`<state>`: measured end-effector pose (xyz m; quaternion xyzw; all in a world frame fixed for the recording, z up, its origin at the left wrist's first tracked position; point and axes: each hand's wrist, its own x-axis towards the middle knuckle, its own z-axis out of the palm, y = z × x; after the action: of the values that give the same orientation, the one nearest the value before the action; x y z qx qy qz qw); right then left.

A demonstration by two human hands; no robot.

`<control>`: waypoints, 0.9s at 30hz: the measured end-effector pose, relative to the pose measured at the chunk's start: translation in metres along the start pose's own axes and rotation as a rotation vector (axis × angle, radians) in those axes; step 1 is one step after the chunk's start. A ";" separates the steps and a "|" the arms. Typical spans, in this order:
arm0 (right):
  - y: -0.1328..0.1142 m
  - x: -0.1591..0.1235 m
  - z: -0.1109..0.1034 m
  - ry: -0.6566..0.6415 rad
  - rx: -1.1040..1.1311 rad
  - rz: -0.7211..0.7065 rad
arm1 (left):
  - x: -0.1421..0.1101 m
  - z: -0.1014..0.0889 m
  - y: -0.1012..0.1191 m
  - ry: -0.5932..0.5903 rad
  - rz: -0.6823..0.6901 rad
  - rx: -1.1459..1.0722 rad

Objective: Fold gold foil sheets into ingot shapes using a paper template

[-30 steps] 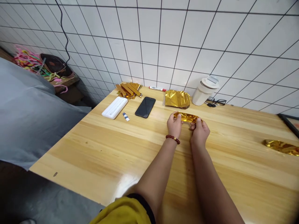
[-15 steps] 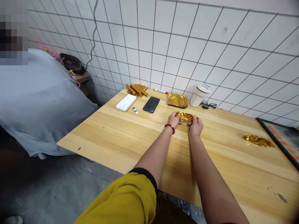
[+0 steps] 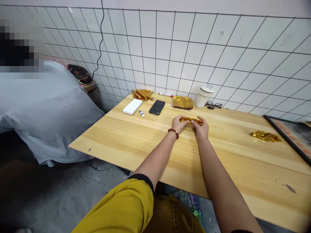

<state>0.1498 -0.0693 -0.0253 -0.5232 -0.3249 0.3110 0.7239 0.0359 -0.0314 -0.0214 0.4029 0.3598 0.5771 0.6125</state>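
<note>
A strip of shiny gold foil paper (image 3: 191,121) is held between my two hands, just above the wooden table (image 3: 141,139). My left hand (image 3: 179,124), with a dark red bead bracelet at the wrist, grips its left part. On the right part, my right hand (image 3: 201,128) has its fingers closed, the thumb pressed near the middle. Both thumbs lie close together on the near side. Behind the hands sits a stack of gold foil sheets (image 3: 182,102). Off to the right lies a crumpled gold foil piece (image 3: 266,136).
Along the back are folded gold strips (image 3: 143,94), a red-white marker (image 3: 166,94), a white cup (image 3: 204,96) and glasses (image 3: 213,105). A white power bank (image 3: 132,106), small blue-white tube (image 3: 142,113) and phone (image 3: 157,107) lie left. A black frame (image 3: 289,139) borders the right; a person (image 3: 55,113) is at left.
My thumbs have moved inward toward the middle of the foil strip, which now looks narrower. The camera view has shifted slightly; the other table items stay in place.
</note>
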 end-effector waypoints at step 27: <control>0.002 -0.003 0.005 -0.054 0.035 -0.043 | -0.011 0.001 0.014 -0.053 -0.055 -0.080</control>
<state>0.1436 -0.0679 -0.0263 -0.4947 -0.3500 0.3150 0.7305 0.0304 -0.0418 -0.0087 0.3832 0.3309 0.5632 0.6531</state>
